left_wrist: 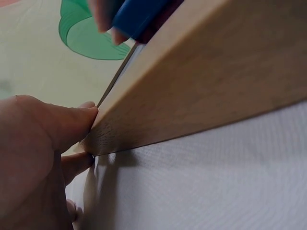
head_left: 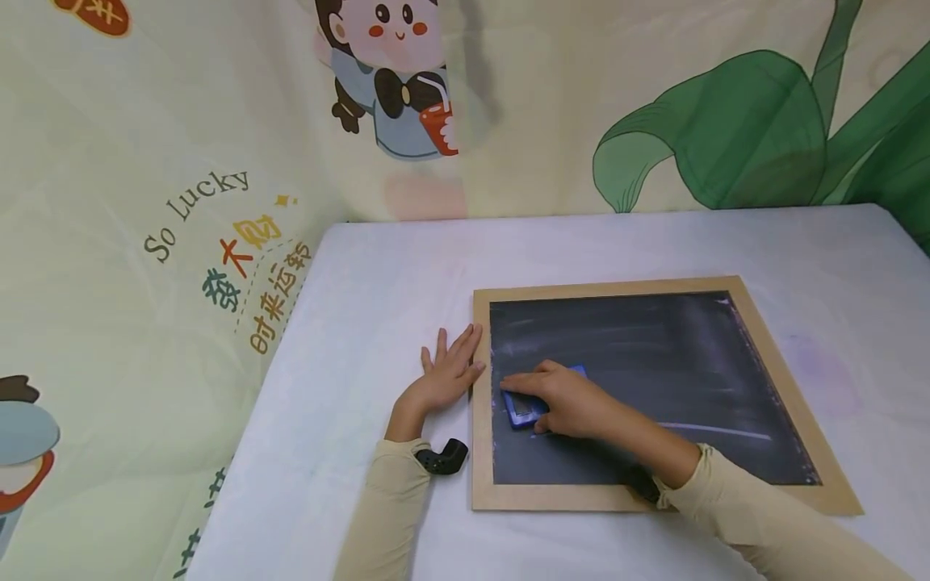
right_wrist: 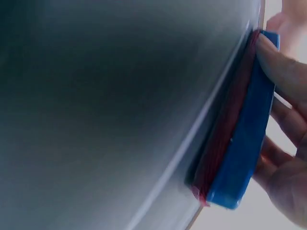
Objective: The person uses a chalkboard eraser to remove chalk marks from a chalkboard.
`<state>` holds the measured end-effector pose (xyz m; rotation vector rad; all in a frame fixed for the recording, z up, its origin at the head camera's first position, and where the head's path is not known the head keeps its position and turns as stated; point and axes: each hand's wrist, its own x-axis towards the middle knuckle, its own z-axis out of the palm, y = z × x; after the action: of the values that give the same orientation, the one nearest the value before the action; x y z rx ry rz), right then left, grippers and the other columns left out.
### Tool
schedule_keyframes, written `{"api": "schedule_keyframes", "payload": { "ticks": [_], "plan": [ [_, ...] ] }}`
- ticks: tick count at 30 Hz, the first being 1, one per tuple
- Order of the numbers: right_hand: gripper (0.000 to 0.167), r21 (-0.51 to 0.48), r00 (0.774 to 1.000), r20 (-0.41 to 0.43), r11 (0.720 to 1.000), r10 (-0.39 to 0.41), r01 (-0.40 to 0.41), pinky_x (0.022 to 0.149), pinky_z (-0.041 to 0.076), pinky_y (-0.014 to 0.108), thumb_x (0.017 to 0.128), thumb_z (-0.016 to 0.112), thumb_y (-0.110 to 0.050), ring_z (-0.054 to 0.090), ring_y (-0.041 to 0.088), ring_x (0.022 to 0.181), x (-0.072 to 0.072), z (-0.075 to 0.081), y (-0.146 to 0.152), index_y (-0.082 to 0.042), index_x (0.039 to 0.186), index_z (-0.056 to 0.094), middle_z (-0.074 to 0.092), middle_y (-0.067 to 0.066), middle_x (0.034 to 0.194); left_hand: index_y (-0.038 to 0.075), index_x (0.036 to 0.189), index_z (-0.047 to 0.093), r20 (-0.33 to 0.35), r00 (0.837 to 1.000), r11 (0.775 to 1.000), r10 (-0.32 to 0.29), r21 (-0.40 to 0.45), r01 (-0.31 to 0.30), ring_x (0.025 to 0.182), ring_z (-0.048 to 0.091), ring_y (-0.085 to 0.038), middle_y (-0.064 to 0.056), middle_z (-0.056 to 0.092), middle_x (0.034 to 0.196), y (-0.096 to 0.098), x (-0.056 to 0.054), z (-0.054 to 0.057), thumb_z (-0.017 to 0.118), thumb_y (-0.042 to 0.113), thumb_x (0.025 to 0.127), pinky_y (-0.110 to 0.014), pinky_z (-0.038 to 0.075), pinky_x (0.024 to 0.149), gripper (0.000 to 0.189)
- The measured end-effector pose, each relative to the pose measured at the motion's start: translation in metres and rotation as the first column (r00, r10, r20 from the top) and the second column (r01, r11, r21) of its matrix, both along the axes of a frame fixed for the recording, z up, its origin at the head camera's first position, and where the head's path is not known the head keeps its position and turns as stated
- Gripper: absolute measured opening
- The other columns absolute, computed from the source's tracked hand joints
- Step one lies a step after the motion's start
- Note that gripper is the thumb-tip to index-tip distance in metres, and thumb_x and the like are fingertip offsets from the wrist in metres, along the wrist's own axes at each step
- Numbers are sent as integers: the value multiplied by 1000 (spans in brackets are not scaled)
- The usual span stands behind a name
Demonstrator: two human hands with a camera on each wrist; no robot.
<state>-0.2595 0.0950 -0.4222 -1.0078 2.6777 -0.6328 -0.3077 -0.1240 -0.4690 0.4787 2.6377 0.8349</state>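
Your right hand (head_left: 577, 402) pinches the blue eraser (head_left: 521, 413) on the left part of the chalkboard (head_left: 617, 339); your left hand (head_left: 445, 379), fingers spread, touches the wooden frame (head_left: 483, 456). Most looks wiped to faint smears; a white line (head_left: 722, 431) lower right seems left.

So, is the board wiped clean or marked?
Marked: in the head view, a white line runs across the lower right of the board, and pale smudges show higher up.
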Motion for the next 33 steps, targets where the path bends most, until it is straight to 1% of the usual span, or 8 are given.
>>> {"api": "schedule_keyframes", "payload": {
  "ticks": [7,12,17,19,22,24,28,33],
  "plan": [
    [62,-40,997,-68,998,-46,43,79,49,35,66,79,-4,53,26,102,7,1,-15,-11,124,58,59,4,126,22,148,7,-9,1000,1000,-12,-5,12,137,-21,-35,-1,4,155,8,-5,5,33,38,98,-63,-16,100,59],
    [62,-13,999,-16,999,-49,49,81,49,36,68,78,-4,52,25,105,6,3,-17,-13,125,57,57,3,128,22,148,6,-1,1000,1000,-5,4,5,137,-21,-36,-3,4,155,6,-5,3,33,37,98,-64,-16,100,59],
    [64,31,999,21,999,-25,24,81,50,36,69,79,-9,52,25,106,0,4,-17,-15,128,55,55,2,130,20,148,7,-11,1000,1000,18,13,-17,137,-20,-38,-4,6,155,1,-2,1,35,37,98,-64,-16,100,60],
    [65,33,999,36,999,-33,32,80,50,36,69,79,-11,52,24,106,-2,3,-11,-16,129,54,55,1,130,19,148,8,-14,1000,1000,23,21,-22,137,-19,-38,-5,6,155,0,-1,0,35,37,98,-65,-15,99,60],
    [65,22,996,52,997,-79,78,80,50,38,69,78,-11,52,24,107,-3,0,7,-17,129,53,55,1,131,19,148,8,-2,1000,999,21,28,-21,136,-20,-39,-5,5,155,0,1,-1,35,37,98,-65,-16,99,60],
    [65,17,990,53,991,-132,131,80,50,39,69,78,-12,52,25,107,-4,-2,28,-17,130,53,55,2,130,19,148,7,2,1000,1000,15,27,-15,136,-21,-39,-5,5,155,0,1,-2,35,37,98,-65,-16,99,60],
    [67,12,972,43,973,-230,230,83,48,45,70,77,-11,51,31,109,-5,-4,78,-13,131,51,56,10,128,19,148,6,-12,1000,1000,4,10,-4,136,-21,-39,-6,5,155,2,0,-4,34,37,98,-65,-15,99,60],
    [68,14,943,18,943,-332,332,80,47,50,70,77,-11,51,40,108,-1,-4,140,-10,131,49,54,20,126,20,148,6,-15,1000,1000,-7,7,7,136,-21,-40,-6,5,155,6,-3,-3,34,37,98,-65,-15,99,60]
  ]
}}
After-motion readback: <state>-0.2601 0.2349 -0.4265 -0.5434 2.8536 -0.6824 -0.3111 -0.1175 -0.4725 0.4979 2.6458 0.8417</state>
